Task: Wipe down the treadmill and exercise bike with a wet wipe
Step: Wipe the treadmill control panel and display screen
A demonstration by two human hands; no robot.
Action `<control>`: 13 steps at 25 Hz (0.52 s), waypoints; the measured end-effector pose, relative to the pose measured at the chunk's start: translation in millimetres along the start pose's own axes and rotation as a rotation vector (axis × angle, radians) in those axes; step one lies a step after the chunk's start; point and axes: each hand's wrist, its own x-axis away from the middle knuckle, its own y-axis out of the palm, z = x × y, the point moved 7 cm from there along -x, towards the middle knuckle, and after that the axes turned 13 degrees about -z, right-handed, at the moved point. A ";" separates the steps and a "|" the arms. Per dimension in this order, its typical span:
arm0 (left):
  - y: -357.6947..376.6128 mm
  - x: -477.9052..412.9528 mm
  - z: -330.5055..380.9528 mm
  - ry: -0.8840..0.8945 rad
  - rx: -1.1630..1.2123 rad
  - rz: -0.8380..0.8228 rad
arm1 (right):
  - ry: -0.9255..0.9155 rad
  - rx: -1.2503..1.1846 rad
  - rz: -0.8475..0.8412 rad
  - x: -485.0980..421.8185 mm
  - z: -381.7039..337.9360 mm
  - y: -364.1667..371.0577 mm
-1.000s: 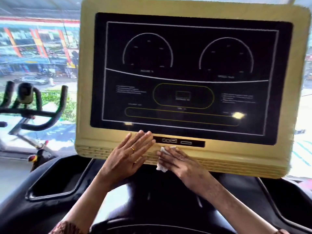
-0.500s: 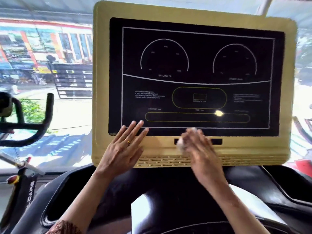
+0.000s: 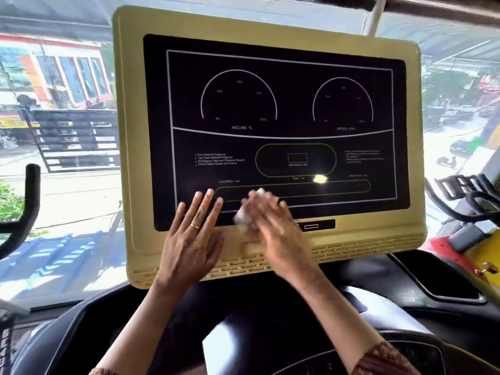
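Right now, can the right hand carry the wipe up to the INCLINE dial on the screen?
Probably yes. The right hand presses the wet wipe low on the screen, and the glass up to the INCLINE dial is bare. The left hand lies flat beside it, off that path.

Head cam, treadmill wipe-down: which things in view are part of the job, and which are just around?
In the job: white wet wipe, under right hand; beige-framed treadmill console with black display panel; left hand, flat on its lower part; black exercise-bike handlebar at left, untouched.
Just around: black slatted gate outside the window; red and yellow machine at right.
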 end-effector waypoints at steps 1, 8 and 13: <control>-1.3 -0.9 -2.3 -0.018 -0.008 0.002 | 0.092 -0.032 0.045 -5.7 21.8 -11.3; 7.1 1.1 -3.1 -0.043 -0.090 -0.028 | 0.026 -0.114 0.038 5.8 -36.1 18.9; 5.9 1.6 -3.1 -0.050 -0.108 -0.029 | 0.251 -0.115 0.163 -22.6 40.6 -23.8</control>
